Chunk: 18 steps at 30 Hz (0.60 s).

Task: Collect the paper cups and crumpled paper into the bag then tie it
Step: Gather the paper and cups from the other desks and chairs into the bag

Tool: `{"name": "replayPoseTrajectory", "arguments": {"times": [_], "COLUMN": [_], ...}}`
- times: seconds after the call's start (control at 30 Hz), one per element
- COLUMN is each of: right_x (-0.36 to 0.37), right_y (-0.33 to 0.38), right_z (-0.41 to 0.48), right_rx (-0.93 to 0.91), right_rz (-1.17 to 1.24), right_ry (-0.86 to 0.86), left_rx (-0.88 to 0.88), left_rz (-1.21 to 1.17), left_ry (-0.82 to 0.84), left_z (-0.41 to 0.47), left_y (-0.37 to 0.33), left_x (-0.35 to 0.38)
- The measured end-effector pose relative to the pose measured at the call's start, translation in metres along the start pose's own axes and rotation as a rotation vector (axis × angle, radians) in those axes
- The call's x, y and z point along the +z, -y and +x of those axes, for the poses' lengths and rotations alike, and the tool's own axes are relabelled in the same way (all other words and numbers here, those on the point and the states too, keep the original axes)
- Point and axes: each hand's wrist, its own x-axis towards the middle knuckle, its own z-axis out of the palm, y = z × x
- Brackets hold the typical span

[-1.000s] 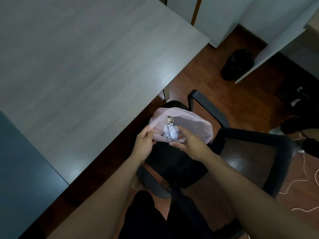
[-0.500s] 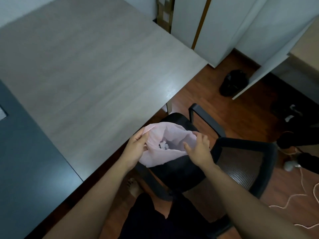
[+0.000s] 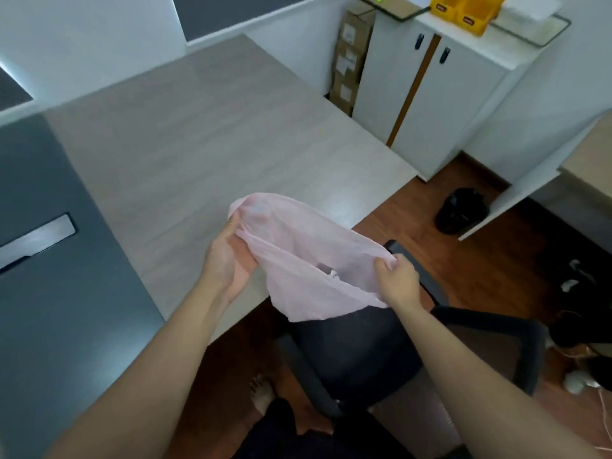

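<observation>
got my left hand (image 3: pixel 228 260) and right hand (image 3: pixel 395 279) each pinching an edge of the pink bag (image 3: pixel 304 260), stretched above the desk (image 3: pixel 205 154) corner

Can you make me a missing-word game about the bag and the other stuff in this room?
1. The thin bag stretched between the left hand and the right hand is ____ in colour.
2. The chair below the bag is ____.
3. The boxes on top of the white cabinet are ____.
Missing words: pink, black, yellow.
</observation>
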Motion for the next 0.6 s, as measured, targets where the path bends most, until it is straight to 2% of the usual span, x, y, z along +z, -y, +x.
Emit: {"name": "replayPoseTrajectory", "arguments": {"times": [0.13, 0.37, 0.47, 0.6], "right_x": [0.000, 0.024, 0.043, 0.080], "right_y": [0.082, 0.183, 0.207, 0.209], "right_z": [0.018, 0.049, 0.060, 0.063], "right_rx": [-0.096, -0.198, -0.210, -0.181], "right_rz": [0.178, 0.283, 0.327, 0.232], "right_ry": [-0.044, 0.064, 0.153, 0.237], "left_rx": [0.122, 0.239, 0.232, 0.130], "left_rz": [-0.128, -0.172, -0.111, 0.052], "left_ry": [0.001, -0.033, -0.061, -0.111], "left_z": [0.021, 0.040, 0.044, 0.049], "left_y": [-0.051, -0.119, -0.132, -0.121], "left_x": [-0.004, -0.033, -0.057, -0.095]}}
